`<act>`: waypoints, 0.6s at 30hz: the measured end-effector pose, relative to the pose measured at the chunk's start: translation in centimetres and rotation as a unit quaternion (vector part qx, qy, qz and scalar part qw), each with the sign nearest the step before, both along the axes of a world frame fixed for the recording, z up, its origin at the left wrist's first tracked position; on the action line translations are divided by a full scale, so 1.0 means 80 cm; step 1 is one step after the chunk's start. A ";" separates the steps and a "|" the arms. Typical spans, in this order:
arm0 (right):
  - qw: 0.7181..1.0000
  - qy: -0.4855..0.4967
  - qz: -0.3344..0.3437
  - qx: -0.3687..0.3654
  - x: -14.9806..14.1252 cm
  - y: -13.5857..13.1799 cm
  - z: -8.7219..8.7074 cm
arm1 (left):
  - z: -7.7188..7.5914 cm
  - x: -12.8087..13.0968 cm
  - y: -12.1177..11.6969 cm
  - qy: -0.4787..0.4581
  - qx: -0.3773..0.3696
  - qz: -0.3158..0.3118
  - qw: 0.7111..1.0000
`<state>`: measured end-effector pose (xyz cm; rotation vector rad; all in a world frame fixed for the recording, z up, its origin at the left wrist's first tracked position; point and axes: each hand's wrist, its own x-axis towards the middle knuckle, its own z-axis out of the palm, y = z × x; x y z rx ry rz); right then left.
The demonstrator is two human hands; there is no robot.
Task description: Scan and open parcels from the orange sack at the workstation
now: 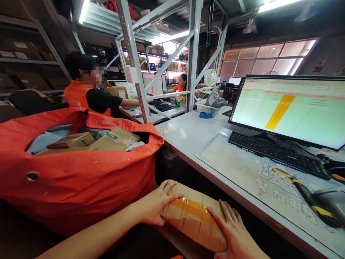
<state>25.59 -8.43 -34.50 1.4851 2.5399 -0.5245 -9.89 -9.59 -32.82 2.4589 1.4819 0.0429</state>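
Observation:
A taped cardboard parcel (pixel 192 216) lies low in front of me, below the desk edge. My left hand (pixel 155 207) grips its left end, fingers curled over the top edge. My right hand (pixel 233 235) presses on its right side, fingers wrapped over the taped top. To the left stands a big orange sack (pixel 75 180), open at the top and filled with several cardboard boxes (pixel 113 140) and grey mailers.
A white desk (pixel 188 136) runs along the right with a monitor (pixel 291 109), keyboard (pixel 277 153), desk mat (pixel 256 172) and a handheld scanner (pixel 314 203). Metal shelving posts (pixel 134 64) stand behind. A person in an orange vest (pixel 88 97) sits at the back left; another works farther off.

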 end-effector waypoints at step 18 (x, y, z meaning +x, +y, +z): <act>0.902 0.412 -0.015 0.124 0.022 0.129 0.273 | 0.385 -0.019 0.159 -0.176 0.215 -0.014 0.961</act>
